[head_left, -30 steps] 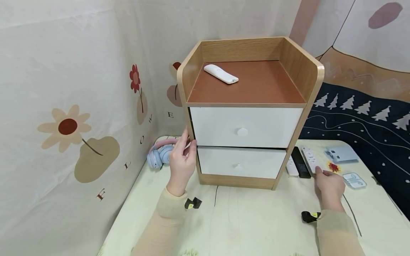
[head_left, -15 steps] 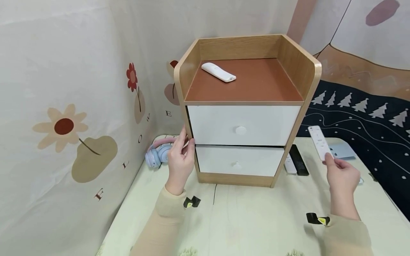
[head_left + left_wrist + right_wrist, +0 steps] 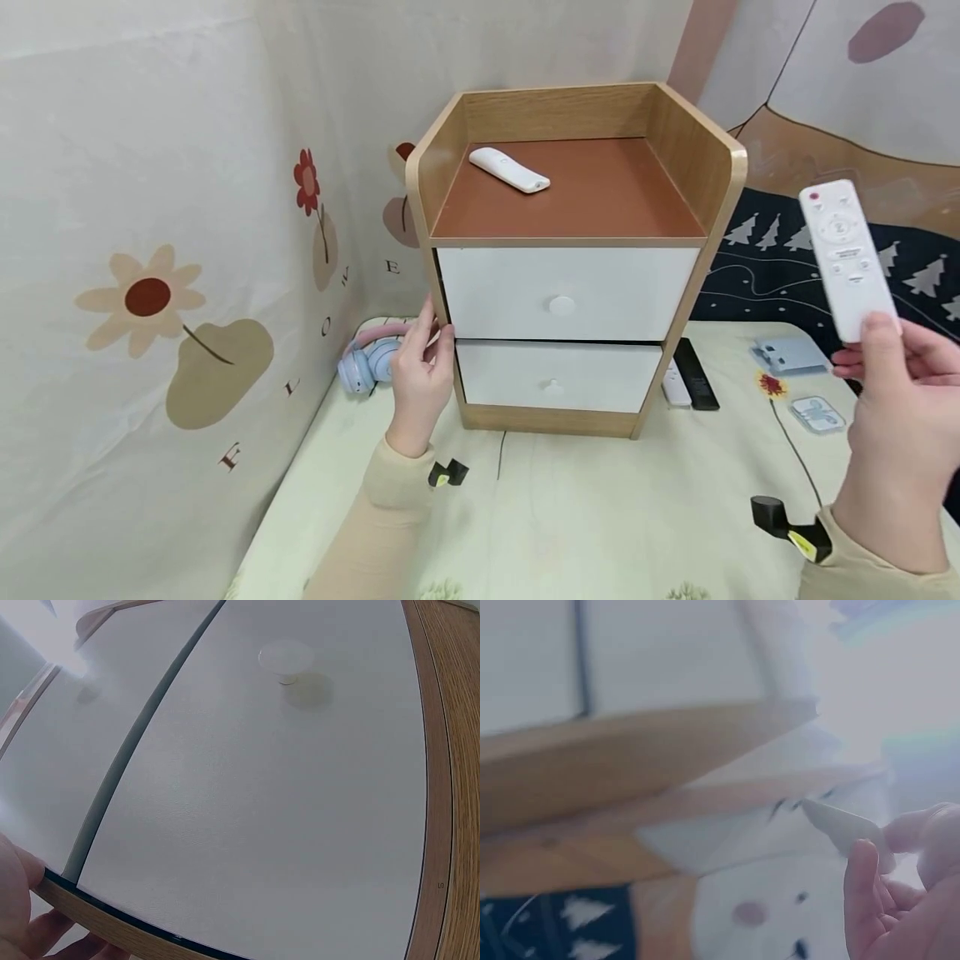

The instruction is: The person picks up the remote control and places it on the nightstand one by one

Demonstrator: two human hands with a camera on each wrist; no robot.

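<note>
A white remote control [image 3: 849, 260] with a red button is held up at the right in my right hand [image 3: 903, 417], pinched by its lower end between thumb and fingers. In the right wrist view the same remote shows edge-on and pale. My left hand [image 3: 422, 375] rests against the left side of a small wooden cabinet [image 3: 547, 423], fingers along the outer side, thumb at its front edge. The cabinet has a white upper drawer [image 3: 510, 292] and a white lower drawer [image 3: 510, 375], both pushed in, with round knobs. A second white remote [image 3: 510, 170] lies on the brown top shelf.
Right of the cabinet lie a black remote [image 3: 696, 373], a white remote-like object [image 3: 676, 387], a light blue item [image 3: 789, 355], a small clear case [image 3: 817, 414] and a flower printed on the cloth. Blue and pink headphones [image 3: 367, 363] lie at the left, near the wall.
My right hand has picked up the white remote from the tabletop at the right and raised it up and to the right. My left hand has stayed at the cabinet's side.
</note>
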